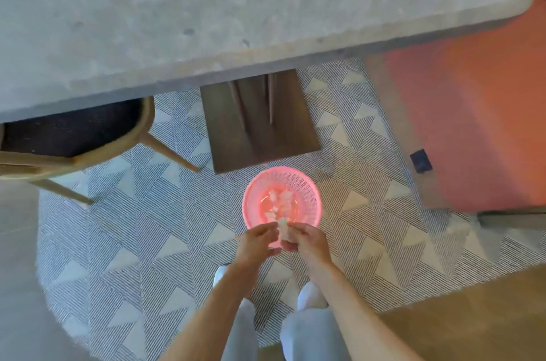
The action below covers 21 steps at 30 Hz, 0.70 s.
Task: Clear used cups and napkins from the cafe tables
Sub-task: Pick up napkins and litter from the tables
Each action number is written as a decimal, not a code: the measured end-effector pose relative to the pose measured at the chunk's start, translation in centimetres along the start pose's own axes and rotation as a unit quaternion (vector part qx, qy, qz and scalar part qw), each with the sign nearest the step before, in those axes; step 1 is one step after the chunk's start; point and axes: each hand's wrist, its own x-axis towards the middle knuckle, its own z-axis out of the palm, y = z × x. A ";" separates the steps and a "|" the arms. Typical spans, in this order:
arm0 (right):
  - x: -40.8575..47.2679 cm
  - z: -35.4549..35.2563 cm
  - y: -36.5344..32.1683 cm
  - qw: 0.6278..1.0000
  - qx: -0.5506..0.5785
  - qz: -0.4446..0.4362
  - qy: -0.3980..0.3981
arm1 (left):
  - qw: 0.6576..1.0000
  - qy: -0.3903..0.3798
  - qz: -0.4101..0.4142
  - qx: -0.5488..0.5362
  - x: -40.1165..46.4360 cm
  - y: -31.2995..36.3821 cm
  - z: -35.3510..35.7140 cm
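I pinch a crumpled napkin [283, 229] with both my left hand [256, 241] and my right hand [307, 239], fingers clamped on it above the near rim of the pink basket [307, 186], which already holds white scraps. Released this close to the rim, the light paper could drift and land on the patterned rug [133, 230] instead. Beyond the basket stands the metal base [260, 121] of the grey surface [206, 6]; left of the basket a wooden chair [88, 136], right of it an orange bench [472, 109]; nothing blocks the drop

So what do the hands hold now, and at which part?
Both hands pinch one crumpled white napkin over the pink basket: the left hand at its left edge, the right hand around its lower right part.
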 end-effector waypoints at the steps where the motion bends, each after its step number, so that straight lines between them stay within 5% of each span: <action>1: 0.3 0.2 0.1 1.000 -0.016 -0.008 -0.007 | 1.000 -0.015 0.000 0.003 0.3 -0.1 0.2; 12: -0.2 -0.3 -0.3 0.997 -0.073 -0.035 0.018 | 0.998 0.002 0.011 0.056 -0.1 1.0 -1.2; 21: -10.8 1.6 -12.2 0.995 0.012 -0.091 -0.025 | 0.992 0.032 0.120 0.010 -10.6 10.7 -3.0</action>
